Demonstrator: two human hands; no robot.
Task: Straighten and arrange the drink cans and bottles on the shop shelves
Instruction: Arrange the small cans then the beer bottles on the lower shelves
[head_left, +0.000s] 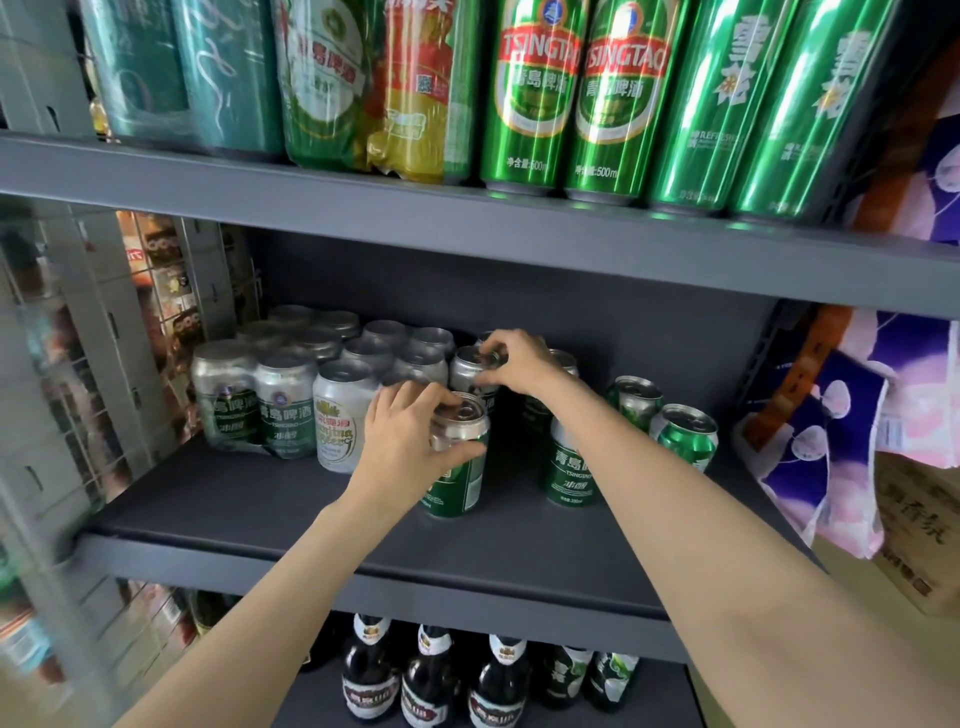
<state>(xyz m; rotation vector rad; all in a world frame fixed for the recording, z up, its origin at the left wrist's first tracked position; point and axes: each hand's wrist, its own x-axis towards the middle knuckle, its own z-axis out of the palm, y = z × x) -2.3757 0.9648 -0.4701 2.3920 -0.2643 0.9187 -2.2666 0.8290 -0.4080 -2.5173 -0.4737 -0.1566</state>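
you're barely started imo. your left hand (402, 436) grips the front green can (457, 457) on the middle shelf (260, 499), right hand (511, 361) pinches the top of the can behind (467, 369). loose cans on the right (685, 434) still need lining up.

there is one view only, from a wide-angle camera worn on the person's head. it faces forward and slightly down into a dark grey shelf unit, close enough that both bare forearms reach in from the bottom edge. the middle shelf (291, 499) sits at the centre of the frame, seen from just above its level. the upper shelf (363, 202) is seen from a little below, its tall cans bowed by the lens. bottles (431, 670) on the lowest shelf show at the bottom edge.
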